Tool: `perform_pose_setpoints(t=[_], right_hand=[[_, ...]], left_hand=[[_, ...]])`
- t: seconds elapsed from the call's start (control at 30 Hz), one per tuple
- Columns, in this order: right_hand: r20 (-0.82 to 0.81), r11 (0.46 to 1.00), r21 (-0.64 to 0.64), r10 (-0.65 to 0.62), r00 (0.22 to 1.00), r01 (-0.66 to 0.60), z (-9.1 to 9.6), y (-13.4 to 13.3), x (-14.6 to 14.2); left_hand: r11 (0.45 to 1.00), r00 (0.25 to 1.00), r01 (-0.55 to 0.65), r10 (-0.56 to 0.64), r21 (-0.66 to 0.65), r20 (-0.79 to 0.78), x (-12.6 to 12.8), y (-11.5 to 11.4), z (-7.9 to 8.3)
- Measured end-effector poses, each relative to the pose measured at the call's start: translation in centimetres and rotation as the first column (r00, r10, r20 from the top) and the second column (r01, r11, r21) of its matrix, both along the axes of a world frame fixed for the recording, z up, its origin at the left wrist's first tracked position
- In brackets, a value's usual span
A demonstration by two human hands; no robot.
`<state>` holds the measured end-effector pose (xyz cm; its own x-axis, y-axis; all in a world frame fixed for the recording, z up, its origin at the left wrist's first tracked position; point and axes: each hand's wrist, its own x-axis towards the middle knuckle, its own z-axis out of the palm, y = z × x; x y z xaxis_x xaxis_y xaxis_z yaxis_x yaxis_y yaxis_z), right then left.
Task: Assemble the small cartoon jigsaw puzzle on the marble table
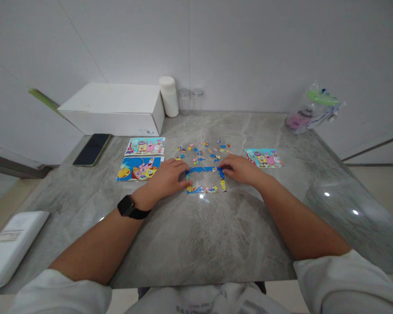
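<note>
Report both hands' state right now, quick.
Left hand: open, thumb and fingers apart at the left side of the puzzle border.
Right hand: fingertips at the border's top right corner; whether pinching a piece, cannot tell.

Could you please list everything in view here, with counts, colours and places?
Puzzle frame: one, blue and yellow, table centre
Loose puzzle pieces: many, multicoloured, beyond the puzzle frame
Picture cards: three, two turquoise, one blue, either side
Phone: one, dark, table's left
Box: one, white, back left
Bottle: one, white, beside box
Glass containers: two, clear, beside bottle
Plastic bag: one, clear, pink and green inside, back right
Flat object: one, white, left edge
Strip: one, green, behind box
Table: one, grey, beneath these
Wall: one, light grey, back
Watch: one, black, left wrist
Sleeves: two, white, bottom corners
Left grip: one, bare hand, frame's left side
Right grip: one, bare hand, frame's upper right corner
</note>
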<state>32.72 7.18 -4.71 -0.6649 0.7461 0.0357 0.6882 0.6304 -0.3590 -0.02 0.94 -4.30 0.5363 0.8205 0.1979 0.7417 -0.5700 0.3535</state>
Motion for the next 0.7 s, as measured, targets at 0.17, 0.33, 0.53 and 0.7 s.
perform_pose_setpoints(t=[0.17, 0.33, 0.53, 0.7], right_hand=[[0.023, 0.999, -0.039, 0.012, 1.000, -0.011, 0.6, -0.5, -0.1], [0.044, 0.998, -0.044, 0.036, 0.998, -0.034, 1.3, -1.4, -0.1], [0.106, 0.997, -0.064, 0.045, 0.993, -0.039, 1.6, -2.1, -0.1], [0.167, 0.995, -0.090, 0.055, 0.984, -0.040, 2.2, -2.2, -0.3]], left_hand=[[0.999, 1.000, -0.009, 0.008, -0.041, -0.020, 0.1, -0.4, 0.1], [0.999, 0.996, 0.004, -0.009, -0.053, -0.087, 0.2, -1.1, 0.2], [0.999, 0.992, 0.021, -0.024, -0.026, -0.120, 0.2, -1.1, 0.0], [0.999, 0.983, 0.032, -0.040, -0.042, -0.181, 0.2, -0.9, 0.5]])
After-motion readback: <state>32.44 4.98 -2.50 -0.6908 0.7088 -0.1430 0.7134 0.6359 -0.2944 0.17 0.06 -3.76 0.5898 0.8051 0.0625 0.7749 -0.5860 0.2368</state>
